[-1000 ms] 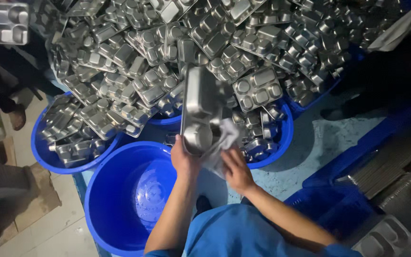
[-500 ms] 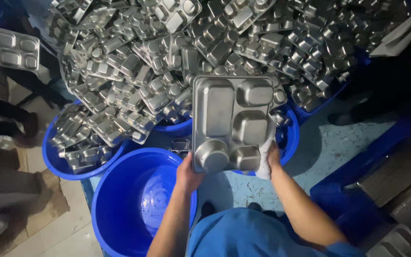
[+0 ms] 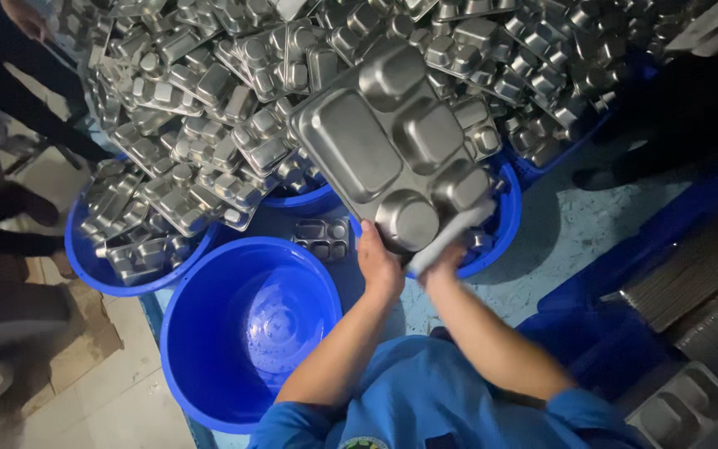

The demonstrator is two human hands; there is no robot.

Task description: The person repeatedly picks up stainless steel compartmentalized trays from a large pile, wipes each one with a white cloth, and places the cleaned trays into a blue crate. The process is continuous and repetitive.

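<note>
Heaping steel trays (image 3: 234,116) over blue tubs (image 3: 234,333)

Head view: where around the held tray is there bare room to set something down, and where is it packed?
Free: inside the empty blue tub below the left hand, and the pale floor patch right of the right hand, which holds a cloth against the metal tray. Crowded: the tray heap filling the upper tubs.

Tray (image 3: 392,145) before tray heap (image 3: 209,125); empty tub (image 3: 247,328) lower left; filled tub (image 3: 139,241) further left.
</note>
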